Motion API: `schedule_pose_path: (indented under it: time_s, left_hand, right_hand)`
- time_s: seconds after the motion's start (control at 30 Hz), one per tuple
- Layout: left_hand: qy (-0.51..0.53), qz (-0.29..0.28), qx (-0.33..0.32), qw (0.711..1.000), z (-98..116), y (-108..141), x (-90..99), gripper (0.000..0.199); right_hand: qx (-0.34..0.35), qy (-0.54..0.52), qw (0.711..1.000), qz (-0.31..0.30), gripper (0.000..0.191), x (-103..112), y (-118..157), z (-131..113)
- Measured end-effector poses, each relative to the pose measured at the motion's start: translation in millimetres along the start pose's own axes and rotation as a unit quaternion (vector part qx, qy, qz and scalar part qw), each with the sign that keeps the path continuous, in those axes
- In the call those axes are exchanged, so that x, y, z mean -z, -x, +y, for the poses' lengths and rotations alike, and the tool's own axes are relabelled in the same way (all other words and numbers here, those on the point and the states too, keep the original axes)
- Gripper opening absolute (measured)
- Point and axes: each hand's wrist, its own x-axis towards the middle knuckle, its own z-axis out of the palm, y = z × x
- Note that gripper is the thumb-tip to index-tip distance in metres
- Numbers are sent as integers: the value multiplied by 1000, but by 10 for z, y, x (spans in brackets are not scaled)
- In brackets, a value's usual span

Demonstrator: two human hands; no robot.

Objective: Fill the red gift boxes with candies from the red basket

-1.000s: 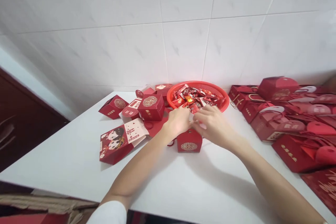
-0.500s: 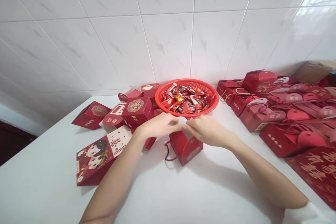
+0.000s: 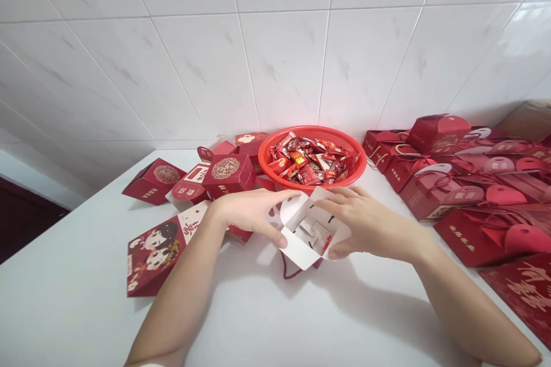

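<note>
A small red candy box (image 3: 316, 229) stands on the table with its flaps spread, showing a white inside with a bit of red near the front right corner. My left hand (image 3: 253, 215) is at its left side, thumb on the front flap and index finger at the round left flap. Wrapped over the right side of the box is my right hand (image 3: 365, 221), its fingers reaching over the back edge and its thumb at the front. A dark red cord (image 3: 289, 269) lies below the box. Directly behind is a red plastic basket (image 3: 360, 169) of wrapped candies (image 3: 310, 160).
Several red boxes (image 3: 228, 175) lie to the left, and a larger printed box (image 3: 159, 255) is beside my left forearm. Rows of red handled boxes (image 3: 460, 235) crowd the right side. A white tiled wall (image 3: 284, 69) rises behind the white table (image 3: 258, 321).
The box top, pinched together between my hands before, is now open with the flaps folded outward and the inside showing. My hands have moved apart to either side of it.
</note>
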Motion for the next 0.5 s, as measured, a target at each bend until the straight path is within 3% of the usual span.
schedule_pose_path:
  time_s: [0.1,0.2,0.37,0.5]
  left_hand:
    - [-12,-26,26,999,-15,-41,-25,113]
    - [-24,-40,28,999,-21,-110,-58,108]
    - [-15,-47,29,998,-15,-156,-93,93]
    - [-3,-46,27,999,-16,-185,-116,87]
  right_hand:
    - [-25,45,999,-10,57,3,40,-71]
    - [-36,59,998,-6,58,1,62,-123]
    - [-90,16,989,-118,62,15,64,-98]
    - [-93,-18,980,-177,72,7,2,-15]
